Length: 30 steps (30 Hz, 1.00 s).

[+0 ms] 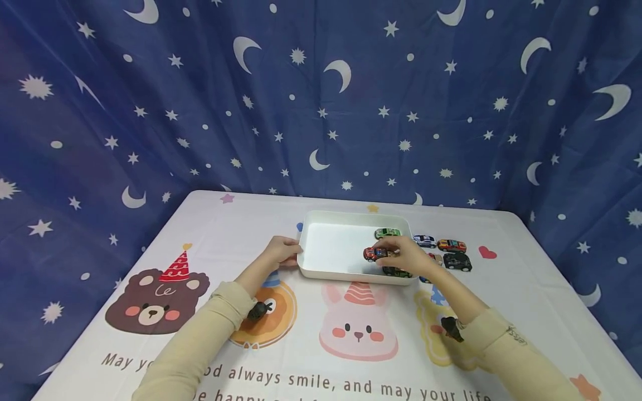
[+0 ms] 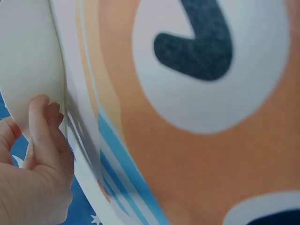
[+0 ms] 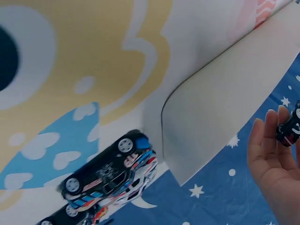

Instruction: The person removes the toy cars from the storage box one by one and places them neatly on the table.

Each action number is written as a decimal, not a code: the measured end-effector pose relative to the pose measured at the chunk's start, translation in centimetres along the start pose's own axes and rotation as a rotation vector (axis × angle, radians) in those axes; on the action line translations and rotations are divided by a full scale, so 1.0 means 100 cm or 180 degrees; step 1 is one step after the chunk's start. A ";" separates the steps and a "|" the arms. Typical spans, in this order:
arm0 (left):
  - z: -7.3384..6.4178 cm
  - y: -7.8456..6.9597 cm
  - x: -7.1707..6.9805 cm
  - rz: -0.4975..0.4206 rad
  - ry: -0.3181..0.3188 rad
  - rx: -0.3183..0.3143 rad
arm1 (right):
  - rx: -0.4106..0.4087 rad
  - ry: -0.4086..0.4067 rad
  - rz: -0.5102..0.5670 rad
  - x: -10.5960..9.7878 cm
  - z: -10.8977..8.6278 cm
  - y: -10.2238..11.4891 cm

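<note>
At the left of the head view, a printed bear (image 1: 150, 306) lies on the tablecloth (image 1: 251, 217). To its right, the left sleeve (image 1: 195, 345) runs in from the bottom edge, covering some of the printed words; the lower line of print is cut off by the frame. The left hand (image 1: 282, 252) pinches the left end of the white tray (image 1: 328, 275), fingers bent against the outer wall; the left wrist view shows only part of that wall.

Right of centre, the red car (image 1: 374, 254) is held over the right part of the tray by the right hand (image 1: 401, 255), thumb and fingers closed around its rear end, which they hide. Whether it touches the floor below cannot be told; in the right wrist view the frame's right edge cuts it off. A green car (image 1: 387, 233) sits behind it, a dark car (image 1: 396, 272) in front, half covered by the hand.

Beyond the tray's right end stand a white car (image 1: 424, 240), an orange car (image 1: 452, 245) and a black car (image 1: 457, 262); others there are mostly hidden by the right wrist.
</note>
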State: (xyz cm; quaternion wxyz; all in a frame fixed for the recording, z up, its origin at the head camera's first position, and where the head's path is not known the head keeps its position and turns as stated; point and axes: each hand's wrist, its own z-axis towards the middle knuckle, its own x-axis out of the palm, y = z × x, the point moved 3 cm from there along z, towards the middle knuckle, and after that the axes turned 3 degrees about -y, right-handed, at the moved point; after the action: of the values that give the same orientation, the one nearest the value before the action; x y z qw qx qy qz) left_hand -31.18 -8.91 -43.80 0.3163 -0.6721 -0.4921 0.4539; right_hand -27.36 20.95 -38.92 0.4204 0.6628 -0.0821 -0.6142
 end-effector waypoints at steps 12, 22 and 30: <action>0.001 0.001 0.000 0.0025 0.0008 0.0027 | 0.0090 -0.0153 0.0272 -0.028 -0.022 -0.005; 0.003 0.001 -0.001 -0.0037 -0.0024 0.0040 | 0.0033 -0.0359 0.0057 -0.049 -0.042 -0.013; 0.005 0.005 0.001 0.0017 -0.0134 0.0136 | -0.0066 -0.0344 -0.0192 -0.059 -0.065 -0.037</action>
State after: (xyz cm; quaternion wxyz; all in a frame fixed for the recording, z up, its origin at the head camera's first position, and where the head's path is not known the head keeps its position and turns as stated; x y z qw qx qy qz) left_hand -31.43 -8.98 -44.44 0.3189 -0.6568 -0.4871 0.4791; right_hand -24.46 29.92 -37.68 0.4035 0.6265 -0.0783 -0.6622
